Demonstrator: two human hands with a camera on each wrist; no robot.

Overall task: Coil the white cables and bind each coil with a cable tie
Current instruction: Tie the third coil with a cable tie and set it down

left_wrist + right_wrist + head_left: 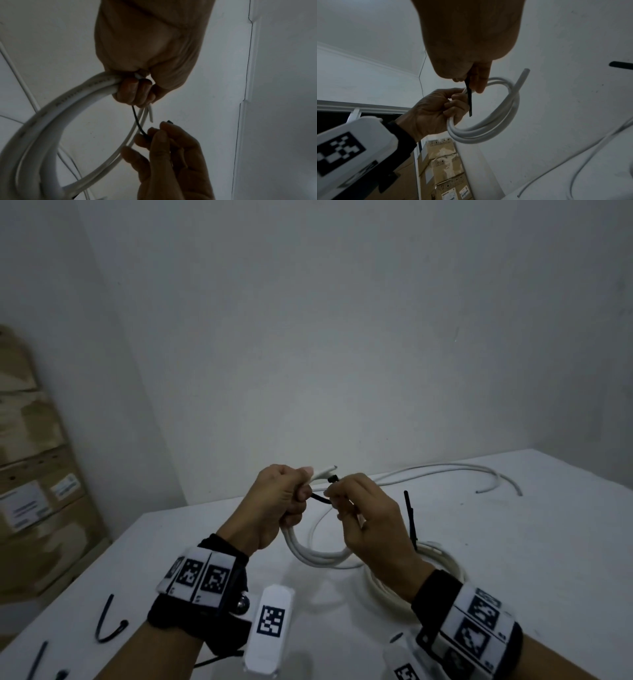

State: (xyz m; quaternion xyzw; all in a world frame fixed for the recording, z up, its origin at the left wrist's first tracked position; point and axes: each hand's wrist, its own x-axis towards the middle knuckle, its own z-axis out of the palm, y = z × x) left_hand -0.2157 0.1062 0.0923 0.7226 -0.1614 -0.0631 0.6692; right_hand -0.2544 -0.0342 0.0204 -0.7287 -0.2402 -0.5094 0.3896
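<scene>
My left hand grips the white cable coil above the table; my right hand pinches the black cable tie.

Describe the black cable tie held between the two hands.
The cable tie is a thin, flat black strip, plastic by its look, with a small square head. It bends between the hands above the table: the left hand grips one stretch together with the white coil, the right hand pinches the other. It is not yet closed.
</scene>
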